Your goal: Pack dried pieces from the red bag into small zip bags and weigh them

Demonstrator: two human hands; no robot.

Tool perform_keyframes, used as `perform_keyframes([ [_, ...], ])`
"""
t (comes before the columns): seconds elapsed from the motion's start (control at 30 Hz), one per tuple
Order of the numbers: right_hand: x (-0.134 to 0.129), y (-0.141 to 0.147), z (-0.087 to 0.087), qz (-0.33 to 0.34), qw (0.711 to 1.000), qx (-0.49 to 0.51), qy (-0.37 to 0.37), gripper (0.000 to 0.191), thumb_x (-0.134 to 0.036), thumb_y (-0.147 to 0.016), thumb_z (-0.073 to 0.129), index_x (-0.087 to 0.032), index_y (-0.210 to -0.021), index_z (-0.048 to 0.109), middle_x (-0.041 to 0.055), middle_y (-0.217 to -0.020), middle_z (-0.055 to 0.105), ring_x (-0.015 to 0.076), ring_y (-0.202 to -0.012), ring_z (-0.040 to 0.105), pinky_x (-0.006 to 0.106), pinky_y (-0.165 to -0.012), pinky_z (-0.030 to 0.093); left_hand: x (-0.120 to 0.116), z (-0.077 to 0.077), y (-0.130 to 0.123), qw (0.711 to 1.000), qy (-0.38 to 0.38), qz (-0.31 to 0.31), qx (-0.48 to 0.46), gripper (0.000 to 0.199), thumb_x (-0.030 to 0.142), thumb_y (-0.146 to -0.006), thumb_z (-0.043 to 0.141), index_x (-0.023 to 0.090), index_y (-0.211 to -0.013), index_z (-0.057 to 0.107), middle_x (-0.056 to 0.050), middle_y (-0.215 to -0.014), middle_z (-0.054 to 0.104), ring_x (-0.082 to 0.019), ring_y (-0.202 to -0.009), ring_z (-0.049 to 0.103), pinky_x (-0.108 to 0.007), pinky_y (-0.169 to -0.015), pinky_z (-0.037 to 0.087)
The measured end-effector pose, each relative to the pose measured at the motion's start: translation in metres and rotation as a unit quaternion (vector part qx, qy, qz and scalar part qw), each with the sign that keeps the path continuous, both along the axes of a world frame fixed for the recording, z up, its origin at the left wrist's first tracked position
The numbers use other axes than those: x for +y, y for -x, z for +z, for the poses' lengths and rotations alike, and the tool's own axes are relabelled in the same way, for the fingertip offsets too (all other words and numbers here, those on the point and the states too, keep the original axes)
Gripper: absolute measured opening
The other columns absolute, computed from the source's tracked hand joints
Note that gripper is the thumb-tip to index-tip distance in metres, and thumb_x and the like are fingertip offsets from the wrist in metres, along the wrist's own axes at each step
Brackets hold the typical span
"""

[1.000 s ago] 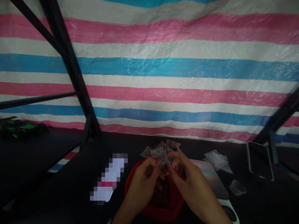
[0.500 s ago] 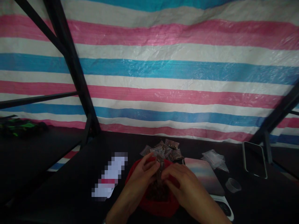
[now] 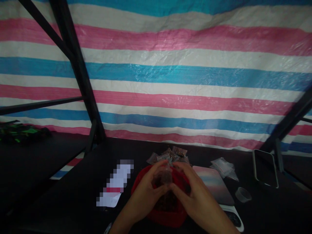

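Observation:
Over a red bowl [image 3: 168, 220], a small clear plastic bag [image 3: 165, 176] is held between my two hands. My left hand [image 3: 147, 188] grips its left side, thumb toward me and fingers on the far side. On the right side, my right hand [image 3: 195, 191] grips it the same way, and the thumb tips almost meet in front. Dark loose bits [image 3: 167, 204] lie in the bowl, too dim to name. Just behind the bowl sits a pile of small clear bags [image 3: 179, 151] with brownish contents.
Right of the bowl is a small digital scale [image 3: 213, 187]. Beyond it lie flat clear bags [image 3: 222, 166], a clear plastic cup [image 3: 243, 195] and a phone-like slab [image 3: 265, 169]. A blurred-out white item [image 3: 115, 183] lies left. Black frame posts [image 3: 84, 78] stand before a striped sheet [image 3: 182, 74].
My right hand has moved up and its fingers now reach the far side of the bag, matching the left. The bag looks more spread between both hands.

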State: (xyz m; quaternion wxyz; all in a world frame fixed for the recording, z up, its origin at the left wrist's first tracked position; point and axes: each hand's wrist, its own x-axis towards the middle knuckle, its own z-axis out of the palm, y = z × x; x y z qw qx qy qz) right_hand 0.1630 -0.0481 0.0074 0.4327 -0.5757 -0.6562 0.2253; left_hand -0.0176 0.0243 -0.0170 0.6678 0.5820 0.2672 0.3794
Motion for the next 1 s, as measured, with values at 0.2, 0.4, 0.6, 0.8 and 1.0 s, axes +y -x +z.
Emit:
perform_keyframes([
  [0.2, -0.004, 0.003, 0.003, 0.03, 0.999, 0.018, 0.02, 0.074, -0.022, -0.088, 0.08, -0.041, -0.155, 0.053, 0.0014, -0.161, 0.056, 0.0272, -0.148, 0.052, 0.049, -0.127, 0.04, -0.003, 0.002, -0.002, 0.995, -0.051, 0.043, 0.069, 0.065, 0.015, -0.08, 0.077, 0.03, -0.142, 0.065, -0.006, -0.144, 0.071, -0.029, -0.137, 0.063, -0.046, -0.123, 0.043],
  [0.4, 0.001, 0.005, 0.002, 0.012, 0.998, 0.064, 0.012, 0.058, -0.022, -0.092, 0.074, -0.033, -0.148, 0.061, 0.0051, -0.149, 0.067, 0.0268, -0.137, 0.063, 0.051, -0.124, 0.043, -0.004, 0.001, 0.0, 0.991, -0.082, 0.044, 0.098, 0.067, 0.022, -0.083, 0.079, 0.033, -0.147, 0.06, -0.004, -0.14, 0.074, -0.026, -0.134, 0.066, -0.042, -0.121, 0.046],
  [0.6, 0.003, 0.004, 0.001, 0.014, 0.995, 0.102, 0.008, 0.046, -0.024, -0.095, 0.069, -0.032, -0.14, 0.065, 0.0039, -0.127, 0.077, 0.023, -0.119, 0.072, 0.045, -0.115, 0.051, -0.002, 0.0, 0.003, 0.988, -0.091, 0.039, 0.116, 0.069, 0.02, -0.082, 0.08, 0.034, -0.146, 0.061, -0.003, -0.138, 0.075, -0.027, -0.132, 0.067, -0.042, -0.119, 0.047],
  [0.8, 0.004, 0.009, 0.002, 0.005, 0.995, 0.095, 0.003, 0.054, -0.019, -0.088, 0.074, -0.032, -0.14, 0.068, 0.0046, -0.14, 0.073, 0.0267, -0.13, 0.067, 0.05, -0.12, 0.047, -0.001, -0.005, 0.003, 0.988, -0.094, 0.036, 0.118, 0.07, 0.022, -0.083, 0.081, 0.035, -0.149, 0.06, -0.004, -0.144, 0.072, -0.027, -0.136, 0.065, -0.044, -0.122, 0.044],
  [1.0, 0.006, 0.009, 0.0, -0.007, 0.995, 0.099, 0.006, 0.049, -0.024, -0.092, 0.07, -0.032, -0.14, 0.067, 0.0044, -0.137, 0.074, 0.025, -0.126, 0.069, 0.048, -0.118, 0.049, 0.001, -0.014, 0.007, 0.975, -0.121, 0.047, 0.179, 0.077, 0.027, -0.082, 0.086, 0.035, -0.153, 0.058, -0.004, -0.16, 0.06, -0.03, -0.15, 0.052, -0.047, -0.13, 0.035],
])
